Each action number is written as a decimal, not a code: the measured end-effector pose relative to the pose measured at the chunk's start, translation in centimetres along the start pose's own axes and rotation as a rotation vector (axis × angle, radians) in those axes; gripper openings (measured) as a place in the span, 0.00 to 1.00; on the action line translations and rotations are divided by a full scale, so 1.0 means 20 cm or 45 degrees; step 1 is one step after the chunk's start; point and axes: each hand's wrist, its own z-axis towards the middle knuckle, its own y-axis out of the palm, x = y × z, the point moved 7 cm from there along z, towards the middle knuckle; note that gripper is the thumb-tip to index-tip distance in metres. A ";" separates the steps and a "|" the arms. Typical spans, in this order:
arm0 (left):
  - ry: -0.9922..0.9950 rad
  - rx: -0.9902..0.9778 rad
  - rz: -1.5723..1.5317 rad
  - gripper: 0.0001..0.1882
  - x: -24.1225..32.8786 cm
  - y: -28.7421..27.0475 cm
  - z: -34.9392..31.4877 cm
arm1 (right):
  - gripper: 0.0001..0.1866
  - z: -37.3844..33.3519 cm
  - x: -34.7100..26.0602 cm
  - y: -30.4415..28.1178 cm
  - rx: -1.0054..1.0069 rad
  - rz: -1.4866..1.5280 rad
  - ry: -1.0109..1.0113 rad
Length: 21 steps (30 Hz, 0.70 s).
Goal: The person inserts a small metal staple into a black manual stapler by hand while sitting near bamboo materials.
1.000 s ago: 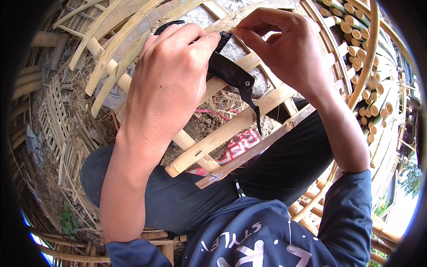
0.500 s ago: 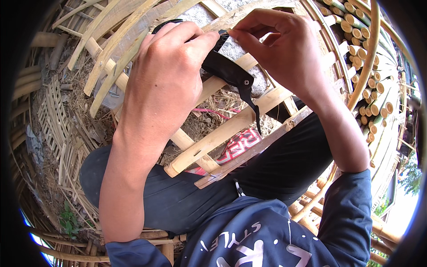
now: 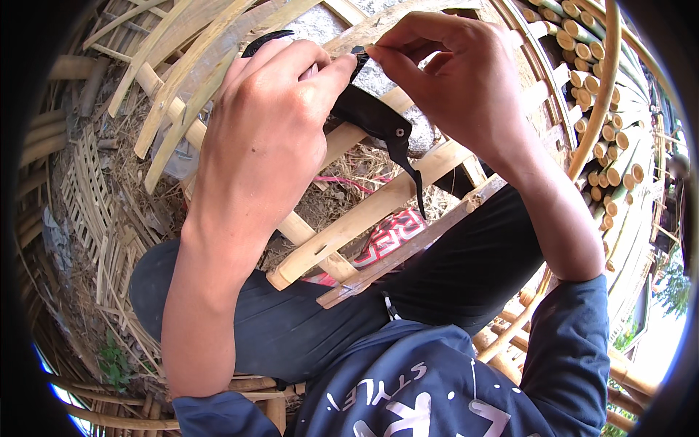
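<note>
My left hand is closed around a black curved implement with a silver rivet and a thin, bent tail that hangs down at its lower end. Its exact kind is not clear, as my fingers cover much of it. Another black curved end shows beyond my left knuckles. At a small dark toothed part of the implement, by my left fingertips, my right hand has thumb and forefinger pinched together. Whatever lies in that pinch is too small to make out. Both hands are raised above a frame of split-bamboo slats.
Cut bamboo poles are stacked at the far right. Loose slats fan out at the upper left, near a clear plastic container. A red and white packet lies beneath the frame, beside my crossed legs. Straw and bamboo scraps cover the ground.
Both hands and the black implement have shifted very slightly to the left. The right fingertips remain pinched beside the toothed part.
</note>
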 end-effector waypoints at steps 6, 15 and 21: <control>0.044 0.008 0.011 0.27 0.01 0.00 -0.02 | 0.04 0.01 -0.06 -0.01 0.007 0.012 -0.179; 0.051 -0.003 0.101 0.28 0.02 0.02 -0.02 | 0.05 0.00 0.01 0.02 0.035 -0.026 -0.002; 0.080 0.004 0.176 0.28 0.03 0.02 -0.03 | 0.05 0.00 0.00 0.02 0.044 -0.019 -0.024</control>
